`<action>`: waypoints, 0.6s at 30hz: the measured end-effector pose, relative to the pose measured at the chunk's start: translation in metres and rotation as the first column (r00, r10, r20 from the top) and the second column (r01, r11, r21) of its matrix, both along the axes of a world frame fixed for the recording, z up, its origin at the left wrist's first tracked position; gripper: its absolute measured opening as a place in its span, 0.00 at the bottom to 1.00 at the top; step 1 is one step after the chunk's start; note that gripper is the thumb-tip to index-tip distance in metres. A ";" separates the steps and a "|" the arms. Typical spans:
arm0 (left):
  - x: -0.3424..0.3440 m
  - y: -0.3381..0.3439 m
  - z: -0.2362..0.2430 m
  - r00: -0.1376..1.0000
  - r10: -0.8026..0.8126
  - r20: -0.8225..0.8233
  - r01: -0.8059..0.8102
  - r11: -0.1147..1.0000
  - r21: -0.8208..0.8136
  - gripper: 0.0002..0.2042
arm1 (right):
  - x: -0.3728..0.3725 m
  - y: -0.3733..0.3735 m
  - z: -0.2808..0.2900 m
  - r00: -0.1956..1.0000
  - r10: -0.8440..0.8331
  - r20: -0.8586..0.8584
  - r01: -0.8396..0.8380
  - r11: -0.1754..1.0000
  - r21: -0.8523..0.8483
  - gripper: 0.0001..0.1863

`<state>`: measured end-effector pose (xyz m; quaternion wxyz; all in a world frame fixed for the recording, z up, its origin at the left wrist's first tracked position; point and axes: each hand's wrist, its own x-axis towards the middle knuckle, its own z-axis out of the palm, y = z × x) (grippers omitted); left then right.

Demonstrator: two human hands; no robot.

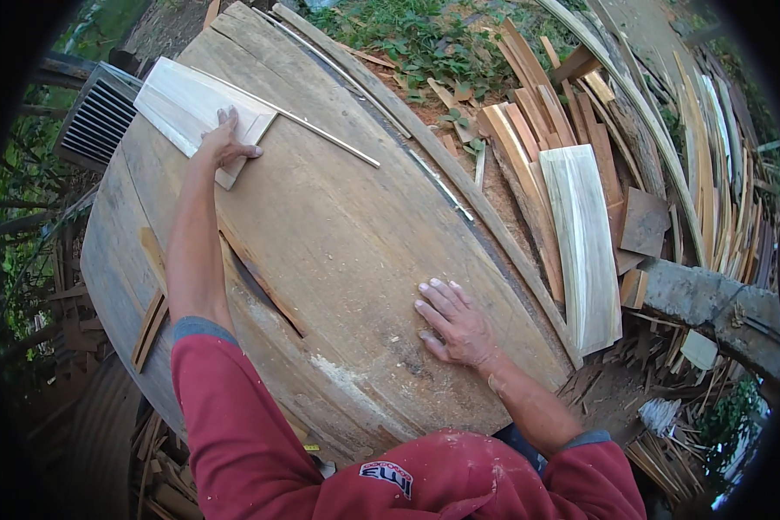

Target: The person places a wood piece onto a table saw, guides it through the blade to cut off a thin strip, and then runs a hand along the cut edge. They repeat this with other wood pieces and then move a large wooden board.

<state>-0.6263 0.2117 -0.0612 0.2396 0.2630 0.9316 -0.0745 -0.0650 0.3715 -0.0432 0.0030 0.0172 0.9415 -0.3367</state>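
On the far left part of the wooden tabletop (347,251) lies a pale wooden board (182,100), or perhaps a stack of boards, since layered edges show at its near end. My left hand (225,143) rests on that near end, fingers stretched forward and thumb spread to the right. Beside the board's right edge lies a thin wooden strip (329,139), apart from my fingers. My right hand (458,328) leans flat on the bare tabletop, fingers spread, with nothing in it. Sawdust (342,377) is scattered between my arms.
A long dark slot (260,286) runs through the tabletop near my left forearm. Another pale board (581,247) leans at the right edge among several wood offcuts (529,130). A slatted grey box (100,117) stands beyond the left corner. A concrete beam (711,308) lies at right.
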 end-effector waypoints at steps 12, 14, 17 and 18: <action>0.148 0.096 0.009 0.986 -0.166 0.032 0.167 0.984 -0.063 0.70 | 0.012 0.001 -0.003 0.998 0.036 -0.059 -0.041 0.996 -0.078 0.30; 0.188 0.113 0.011 0.978 -0.206 0.026 0.207 0.976 -0.060 0.69 | 0.015 0.005 -0.009 0.996 0.022 -0.089 -0.030 0.995 -0.090 0.29; 0.243 0.126 0.019 0.967 -0.253 0.035 0.255 0.962 -0.098 0.69 | 0.023 0.012 -0.016 0.973 -0.082 -0.218 0.041 0.981 -0.190 0.25; 0.261 0.129 0.022 0.968 -0.244 0.062 0.249 0.963 -0.104 0.69 | 0.025 0.015 -0.017 0.947 -0.147 -0.285 0.082 0.970 -0.229 0.24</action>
